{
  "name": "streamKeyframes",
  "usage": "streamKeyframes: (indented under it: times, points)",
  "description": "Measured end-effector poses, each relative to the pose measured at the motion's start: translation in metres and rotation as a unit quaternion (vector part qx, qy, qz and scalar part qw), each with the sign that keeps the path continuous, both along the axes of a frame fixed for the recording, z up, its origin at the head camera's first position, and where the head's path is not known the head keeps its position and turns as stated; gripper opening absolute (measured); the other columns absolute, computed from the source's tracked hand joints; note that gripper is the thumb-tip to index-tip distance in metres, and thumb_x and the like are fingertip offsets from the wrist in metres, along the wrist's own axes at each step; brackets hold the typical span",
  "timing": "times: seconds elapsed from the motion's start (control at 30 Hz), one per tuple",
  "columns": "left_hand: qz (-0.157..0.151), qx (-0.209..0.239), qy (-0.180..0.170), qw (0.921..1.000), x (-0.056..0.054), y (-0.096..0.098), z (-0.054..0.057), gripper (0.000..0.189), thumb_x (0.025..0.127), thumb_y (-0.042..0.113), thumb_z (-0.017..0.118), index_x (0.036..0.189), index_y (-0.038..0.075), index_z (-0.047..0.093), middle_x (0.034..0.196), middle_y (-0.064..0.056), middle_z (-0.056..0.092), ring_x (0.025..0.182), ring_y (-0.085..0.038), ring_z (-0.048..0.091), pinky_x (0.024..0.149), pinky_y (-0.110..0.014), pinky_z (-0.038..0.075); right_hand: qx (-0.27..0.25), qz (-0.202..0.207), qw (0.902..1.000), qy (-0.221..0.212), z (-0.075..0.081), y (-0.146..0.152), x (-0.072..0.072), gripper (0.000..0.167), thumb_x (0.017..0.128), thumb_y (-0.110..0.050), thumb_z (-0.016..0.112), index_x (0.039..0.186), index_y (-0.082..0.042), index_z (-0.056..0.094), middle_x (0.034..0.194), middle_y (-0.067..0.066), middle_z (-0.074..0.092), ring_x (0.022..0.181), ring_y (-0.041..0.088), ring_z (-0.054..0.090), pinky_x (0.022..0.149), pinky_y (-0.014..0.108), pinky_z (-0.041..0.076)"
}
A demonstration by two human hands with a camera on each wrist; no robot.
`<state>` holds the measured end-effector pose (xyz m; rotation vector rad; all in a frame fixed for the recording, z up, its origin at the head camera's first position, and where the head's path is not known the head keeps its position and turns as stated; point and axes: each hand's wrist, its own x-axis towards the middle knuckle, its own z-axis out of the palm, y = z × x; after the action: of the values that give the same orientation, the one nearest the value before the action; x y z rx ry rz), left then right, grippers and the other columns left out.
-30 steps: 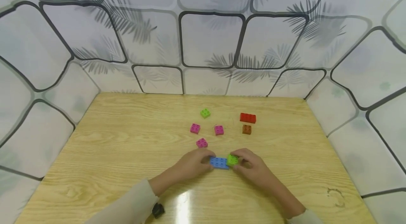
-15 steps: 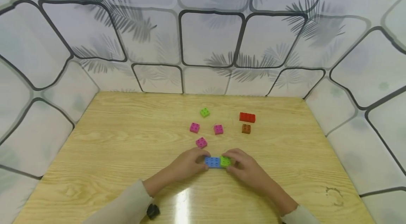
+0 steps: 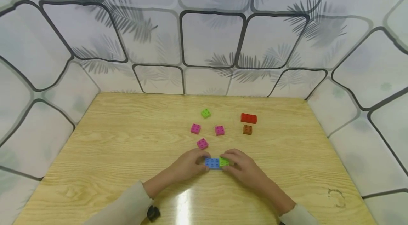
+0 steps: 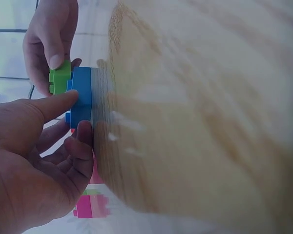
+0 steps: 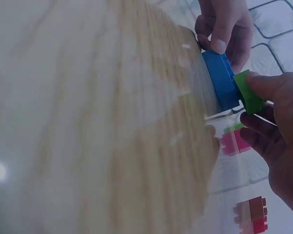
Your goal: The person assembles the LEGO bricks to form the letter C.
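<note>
Near the front middle of the table, a blue toy building brick [image 3: 212,163] lies studs up. My left hand [image 3: 189,165] pinches its left end between thumb and fingers. A small lime green brick [image 3: 224,161] sits over the blue brick's right end, pinched by my right hand [image 3: 243,168]. The right wrist view shows this green brick [image 5: 249,92] tilted against the blue brick's [image 5: 220,80] studs. Whether it is fully pressed down I cannot tell. Fingers partly cover both bricks.
Beyond the hands lie several pink bricks [image 3: 202,143], another lime green brick [image 3: 205,113], a brown brick [image 3: 247,130] and a long red brick [image 3: 248,118]. The wooden table [image 3: 127,129] meets patterned walls [image 3: 210,41] at the back and sides.
Both hands have shifted slightly left with the bricks. My right hand has brought the green brick further left over the blue brick's right end, covering some studs. The loose bricks stayed put.
</note>
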<state>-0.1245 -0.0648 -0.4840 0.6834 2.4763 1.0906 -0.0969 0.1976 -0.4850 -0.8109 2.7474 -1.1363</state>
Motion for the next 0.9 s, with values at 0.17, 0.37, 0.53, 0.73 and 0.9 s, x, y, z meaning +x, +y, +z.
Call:
streamKeyframes:
  times: [0.17,0.37,0.53,0.73,0.9]
  points:
    - [0.001,0.002,0.0,1.0,0.0002,0.0001,0.0008,0.039,0.09,0.029,0.075,0.126,0.016,0.067,0.126,-0.001,0.066,0.12,-0.021,0.06,0.105,-0.048,0.046,0.0,-0.003,1.0,0.009,0.0019,-0.0004,-0.0001,0.038,0.096,-0.032,0.069,0.132,-0.02,0.066,0.13,-0.011,0.062,0.125,0.015,0.058,0.103,0.042,0.05]
    - [0.002,0.003,-0.002,1.0,0.0007,0.0,0.0026,0.039,0.09,0.028,0.075,0.126,0.015,0.067,0.126,-0.001,0.066,0.121,-0.022,0.059,0.107,-0.048,0.045,0.002,0.007,0.9998,0.02,0.0035,-0.0009,-0.0013,0.036,0.095,-0.024,0.071,0.13,-0.017,0.067,0.129,-0.009,0.062,0.124,0.015,0.058,0.103,0.041,0.051]
    - [0.004,0.004,-0.005,1.0,0.0006,-0.0003,0.0022,0.038,0.09,0.028,0.075,0.125,0.016,0.067,0.126,-0.001,0.066,0.121,-0.022,0.059,0.107,-0.049,0.045,0.008,0.003,0.9999,0.014,0.0017,-0.0018,-0.001,0.036,0.095,-0.024,0.07,0.13,-0.017,0.066,0.128,-0.01,0.063,0.123,0.014,0.058,0.102,0.039,0.051]
    - [0.003,0.008,-0.011,0.9999,0.0002,0.0,0.0013,0.037,0.09,0.029,0.075,0.125,0.018,0.067,0.126,0.0,0.066,0.122,-0.022,0.059,0.108,-0.05,0.044,0.009,0.007,0.9996,0.028,0.0012,-0.0011,-0.0011,0.035,0.095,-0.022,0.071,0.129,-0.016,0.067,0.126,-0.01,0.064,0.122,0.013,0.058,0.102,0.039,0.051]
    - [0.003,0.01,-0.011,0.9999,0.0,-0.0004,0.0015,0.036,0.09,0.028,0.075,0.124,0.018,0.067,0.125,0.0,0.066,0.122,-0.023,0.059,0.109,-0.05,0.043,0.007,0.016,0.9994,0.031,0.0034,-0.0009,-0.0021,0.033,0.095,-0.021,0.071,0.128,-0.017,0.068,0.125,-0.012,0.063,0.122,0.012,0.058,0.103,0.037,0.05]
